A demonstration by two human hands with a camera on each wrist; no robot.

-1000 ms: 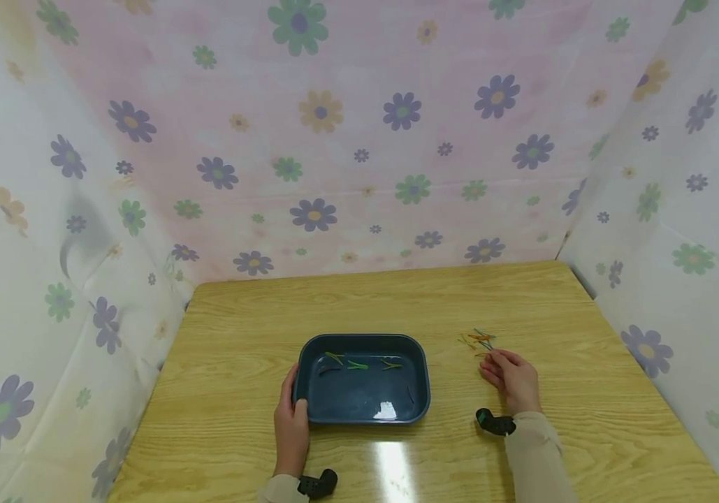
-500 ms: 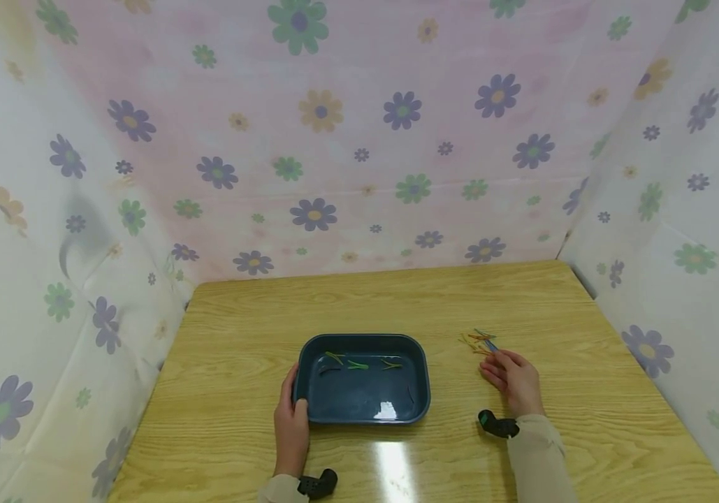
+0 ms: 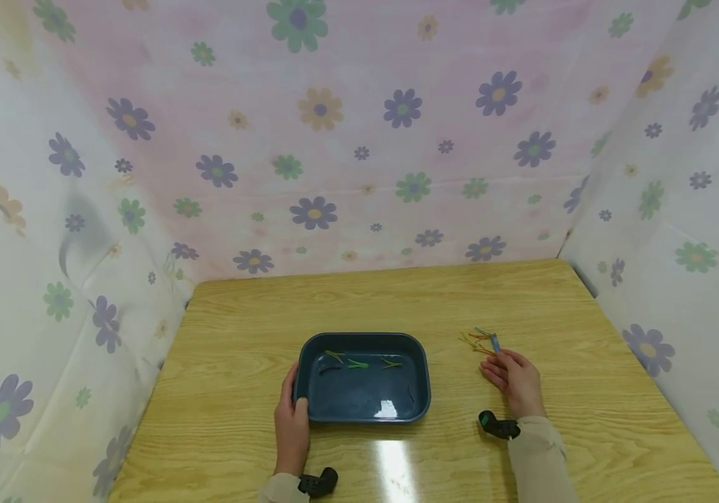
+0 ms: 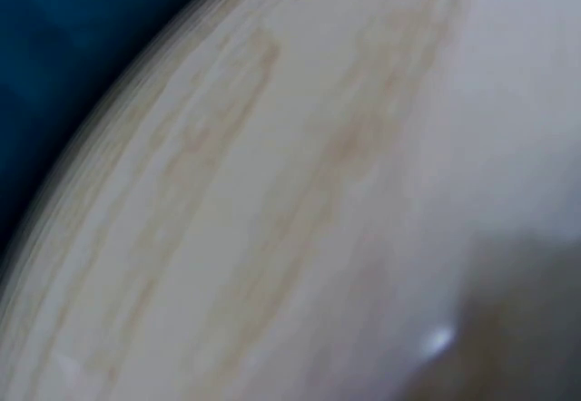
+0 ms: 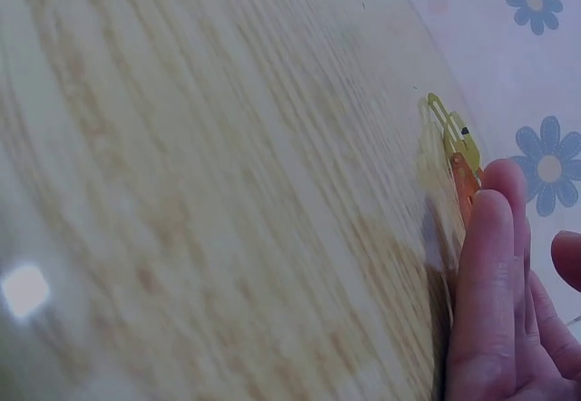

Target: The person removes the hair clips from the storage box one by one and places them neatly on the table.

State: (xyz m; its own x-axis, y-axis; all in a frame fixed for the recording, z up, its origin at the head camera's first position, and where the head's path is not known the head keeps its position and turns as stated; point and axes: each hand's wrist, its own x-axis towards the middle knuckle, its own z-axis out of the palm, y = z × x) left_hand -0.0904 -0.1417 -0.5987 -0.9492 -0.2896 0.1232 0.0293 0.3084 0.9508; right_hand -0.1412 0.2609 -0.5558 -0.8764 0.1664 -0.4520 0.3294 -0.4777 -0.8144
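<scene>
My left hand (image 3: 292, 426) grips the left wall of a dark blue tray (image 3: 359, 395), thumb over the rim. Inside lie a green hair clip (image 3: 358, 365), two yellowish ones and thin dark ones. To the right, my right hand (image 3: 515, 381) pinches a blue hair clip (image 3: 495, 342) by its near end, with the far end pointing away. Just left of those fingertips is a small heap of hair clips (image 3: 475, 342), mostly yellow and orange. In the right wrist view, a yellow snap clip (image 5: 454, 133) and an orange one (image 5: 465, 183) show beyond the fingers.
Everything sits on a wood-grain table (image 3: 240, 328). Flowered cloth (image 3: 359, 175) stands around its back and sides. A bright glare (image 3: 395, 468) lies on the tabletop in front of the tray. Black camera mounts are strapped to both wrists.
The blue hair clip has swung from slanting over the heap to standing nearly straight out from my right fingertips, showing its broad face. My left hand and the tray stay put.
</scene>
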